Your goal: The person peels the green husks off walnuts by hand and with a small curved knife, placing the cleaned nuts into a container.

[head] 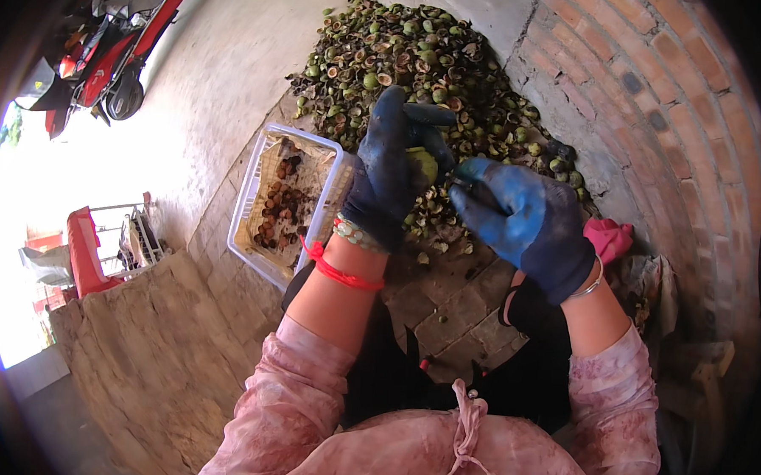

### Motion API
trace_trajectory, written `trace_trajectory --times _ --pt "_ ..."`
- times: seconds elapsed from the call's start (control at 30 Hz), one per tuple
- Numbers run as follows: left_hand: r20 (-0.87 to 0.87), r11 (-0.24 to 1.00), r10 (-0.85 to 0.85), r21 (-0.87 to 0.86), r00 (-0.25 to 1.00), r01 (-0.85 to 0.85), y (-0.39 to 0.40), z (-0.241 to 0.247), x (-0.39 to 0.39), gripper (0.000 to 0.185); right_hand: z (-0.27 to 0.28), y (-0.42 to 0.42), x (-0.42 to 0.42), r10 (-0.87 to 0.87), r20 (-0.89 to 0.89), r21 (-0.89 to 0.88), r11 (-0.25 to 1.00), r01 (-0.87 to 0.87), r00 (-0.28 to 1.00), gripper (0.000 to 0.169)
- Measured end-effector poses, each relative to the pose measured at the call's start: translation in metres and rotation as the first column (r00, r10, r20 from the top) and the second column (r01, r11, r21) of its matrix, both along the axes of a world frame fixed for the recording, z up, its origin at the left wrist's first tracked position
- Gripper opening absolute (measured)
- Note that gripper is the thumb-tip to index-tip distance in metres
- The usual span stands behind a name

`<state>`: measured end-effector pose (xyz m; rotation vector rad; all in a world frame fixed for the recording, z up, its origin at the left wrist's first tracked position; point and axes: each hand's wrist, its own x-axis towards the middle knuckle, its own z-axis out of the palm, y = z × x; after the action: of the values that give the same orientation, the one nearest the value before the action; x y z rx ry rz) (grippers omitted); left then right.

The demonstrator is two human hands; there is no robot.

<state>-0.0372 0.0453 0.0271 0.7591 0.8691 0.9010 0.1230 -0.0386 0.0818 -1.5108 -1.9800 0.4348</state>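
Note:
My left hand [387, 161], in a dark blue coated work glove, holds a green-husked fruit [427, 165], likely a walnut, between palm and fingers. Its index finger points upward away from the fruit. Close by on the right, my right hand [525, 215], in a blue glove, has its thumb and fingers pinched on a small dark object [481, 192], mostly hidden; I cannot tell what it is. Beneath and beyond both hands spreads a heap of green and brown split husks [388, 59]. Beside my left wrist, a clear plastic basket [240, 215] contains brown nuts [281, 211].
A brick wall [684, 130] rises on the right, with a pink cloth or bag [609, 240] at its foot. Wooden legs [708, 379] stand at lower right. Stone paving [440, 320] shows between my knees. A red motor vehicle [108, 66] is parked at upper left.

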Motion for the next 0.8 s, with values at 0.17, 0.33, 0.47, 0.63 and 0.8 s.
trace_trajectory --times 0.17,0.33,0.47,0.63,0.8 --pt "-0.076 1.000 0.005 -0.023 0.997 -0.007 -0.002 0.002 -0.006 0.060 -0.010 0.000 -0.020 0.076 0.089 0.135 0.987 -0.087 0.993 0.022" --pt "-0.036 0.991 0.135 -0.015 0.990 -0.136 -0.004 0.002 -0.005 0.056 -0.009 -0.001 -0.032 0.000 0.138 0.146 0.989 -0.020 0.990 0.025" --pt "-0.112 0.975 0.220 0.058 0.969 -0.214 -0.006 -0.005 -0.003 0.049 -0.010 0.003 -0.041 -0.034 0.141 0.102 0.995 0.020 0.989 0.021" --pt "-0.120 0.957 0.244 0.189 0.962 -0.220 -0.001 -0.016 -0.001 0.048 -0.020 0.006 -0.042 -0.034 0.110 0.033 0.999 0.031 0.993 0.024" --pt "-0.108 0.958 0.246 0.176 0.963 -0.226 -0.003 -0.007 0.000 0.047 -0.017 0.010 -0.036 -0.137 -0.143 -0.236 0.966 0.101 0.980 0.025"
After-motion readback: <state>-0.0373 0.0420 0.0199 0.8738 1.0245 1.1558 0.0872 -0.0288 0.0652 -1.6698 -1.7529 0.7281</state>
